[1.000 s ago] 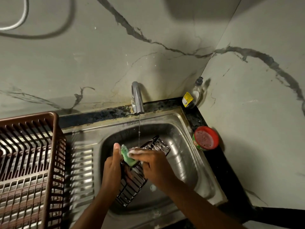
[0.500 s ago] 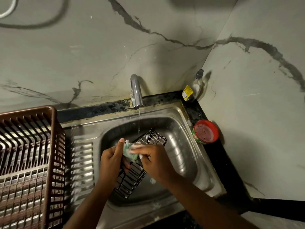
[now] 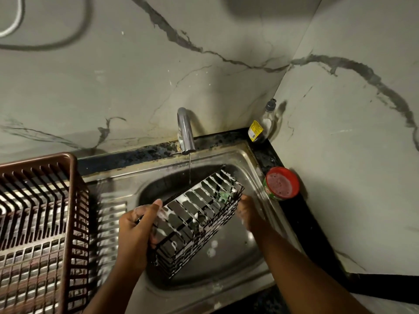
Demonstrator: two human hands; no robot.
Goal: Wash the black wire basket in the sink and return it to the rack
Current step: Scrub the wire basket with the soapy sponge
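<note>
The black wire basket [image 3: 199, 220], streaked with white suds, is held tilted over the steel sink [image 3: 256, 164], its far end under a thin stream from the tap [image 3: 186, 130]. My left hand [image 3: 138, 227] grips the basket's near-left end. My right hand [image 3: 249, 214] is at the basket's far-right end, its fingers hidden behind the wires. A green sponge [image 3: 224, 197] shows through the wires there; whether my right hand holds it cannot be told. The brown plastic rack [image 3: 38, 227] stands on the left.
A ribbed steel drainboard [image 3: 108, 225] lies between the rack and the sink bowl. A red-lidded tub [image 3: 282, 183] and a soap bottle [image 3: 263, 125] stand on the black ledge at the right corner. Marble walls close in behind and to the right.
The basket has been lifted and turned, its open side now facing up and to the right. My right hand moved from the basket's middle, where it rubbed the sponge, to its far-right end.
</note>
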